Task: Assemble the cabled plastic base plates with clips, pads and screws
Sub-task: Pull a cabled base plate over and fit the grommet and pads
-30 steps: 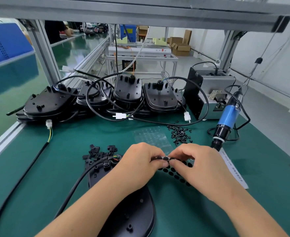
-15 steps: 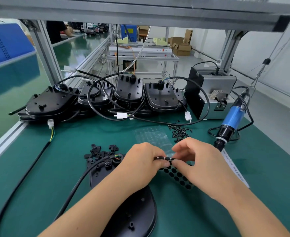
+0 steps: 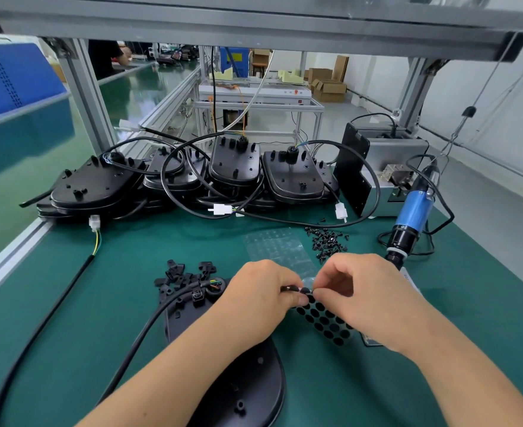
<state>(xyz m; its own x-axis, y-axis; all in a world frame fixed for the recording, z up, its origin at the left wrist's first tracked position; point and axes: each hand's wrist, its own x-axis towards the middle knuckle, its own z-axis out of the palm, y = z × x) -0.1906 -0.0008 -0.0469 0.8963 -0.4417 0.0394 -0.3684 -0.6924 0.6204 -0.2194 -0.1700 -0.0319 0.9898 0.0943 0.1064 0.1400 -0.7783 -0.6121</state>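
Both hands meet at mid-worktop: the left hand (image 3: pixel 263 298) and right hand (image 3: pixel 360 295) pinch a strip of black pads (image 3: pixel 295 289) between curled fingertips, above the pad sheet (image 3: pixel 325 322). The base plate (image 3: pixel 238 380) lies under the left forearm, clips (image 3: pixel 180 274) beyond it, screws (image 3: pixel 326 241) farther back. Open green worktop (image 3: pixel 454 349) spreads right; an aluminium rail (image 3: pixel 10 257) edges the left.

- Clips (image 3: pixel 182 276) lie just behind the near plate (image 3: pixel 248 380).
- Pad sheet (image 3: pixel 325 322) right of it.
- Screws (image 3: pixel 328 241) behind the sheet.
- Screwdriver (image 3: pixel 408 223) far right.
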